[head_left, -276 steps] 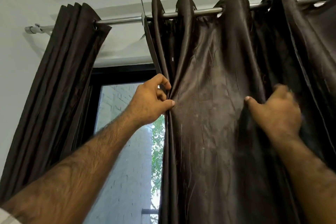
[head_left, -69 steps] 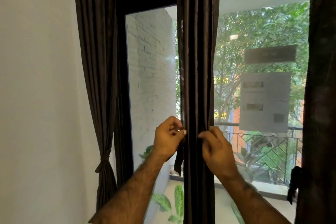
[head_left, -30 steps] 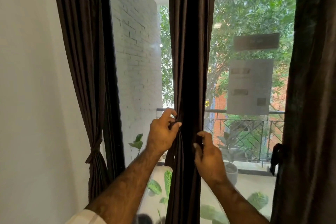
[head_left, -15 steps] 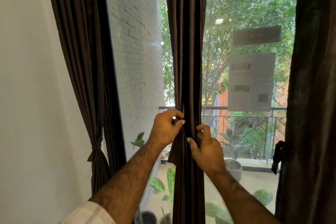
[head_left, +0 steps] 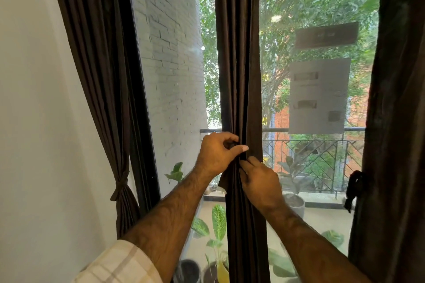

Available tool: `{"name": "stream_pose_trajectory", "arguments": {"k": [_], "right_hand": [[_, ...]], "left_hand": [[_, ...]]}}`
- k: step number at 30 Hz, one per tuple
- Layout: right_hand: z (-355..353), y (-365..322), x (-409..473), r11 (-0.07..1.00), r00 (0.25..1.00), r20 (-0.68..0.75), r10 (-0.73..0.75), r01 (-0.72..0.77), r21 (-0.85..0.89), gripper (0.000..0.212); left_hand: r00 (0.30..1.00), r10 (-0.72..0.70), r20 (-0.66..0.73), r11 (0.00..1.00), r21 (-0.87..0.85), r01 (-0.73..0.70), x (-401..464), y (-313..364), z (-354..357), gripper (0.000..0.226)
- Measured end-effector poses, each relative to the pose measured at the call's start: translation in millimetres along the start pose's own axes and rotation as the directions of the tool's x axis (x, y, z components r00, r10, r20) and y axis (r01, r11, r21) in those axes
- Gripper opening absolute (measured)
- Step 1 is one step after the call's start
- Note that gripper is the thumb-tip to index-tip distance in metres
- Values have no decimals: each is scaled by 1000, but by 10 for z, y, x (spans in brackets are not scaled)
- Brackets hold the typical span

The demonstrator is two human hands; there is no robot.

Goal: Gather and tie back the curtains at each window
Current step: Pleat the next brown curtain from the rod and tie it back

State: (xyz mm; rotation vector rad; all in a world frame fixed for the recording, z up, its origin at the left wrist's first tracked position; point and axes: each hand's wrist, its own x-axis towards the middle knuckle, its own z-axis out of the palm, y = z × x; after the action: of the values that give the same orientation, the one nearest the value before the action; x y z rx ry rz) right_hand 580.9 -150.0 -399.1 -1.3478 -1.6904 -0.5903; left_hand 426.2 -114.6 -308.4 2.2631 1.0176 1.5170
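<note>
At the left of the frame, the left curtain [head_left: 96, 57] already hangs gathered and cinched by its tie-back [head_left: 120, 185], so that one looks done. In the centre, the middle curtain [head_left: 239, 53] is bunched into a narrow column in front of the window glass [head_left: 174, 76], and both hands work at its waist. The left hand [head_left: 217, 155] has its grip closed, thumb and curled fingers pinching the folds and what seems to be a dark strip of tie fabric hanging below it. The right hand [head_left: 259, 181], just beneath and touching the same bundle, grips the folds with curled fingers. I judge the tie here is mid-knot, not yet secured. At the right edge, the right curtain [head_left: 400, 99] hangs bulky; a dark tie [head_left: 354, 187] dangles beside it, and whether it is fastened I cannot tell.
</note>
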Motion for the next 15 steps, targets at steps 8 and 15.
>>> {"name": "stream_pose_trajectory", "arguments": {"k": [8,15], "right_hand": [[-69,-4,-110,862,941,-48,336,-287,419,32],[105,-121,-107,992,996,-20,84,-81,99,10]], "left_hand": [[991,64,-115,995,78,-55,-83,-149,-140,26],[991,114,-77,993,-3,-114,-88,-171,-104,8]]}}
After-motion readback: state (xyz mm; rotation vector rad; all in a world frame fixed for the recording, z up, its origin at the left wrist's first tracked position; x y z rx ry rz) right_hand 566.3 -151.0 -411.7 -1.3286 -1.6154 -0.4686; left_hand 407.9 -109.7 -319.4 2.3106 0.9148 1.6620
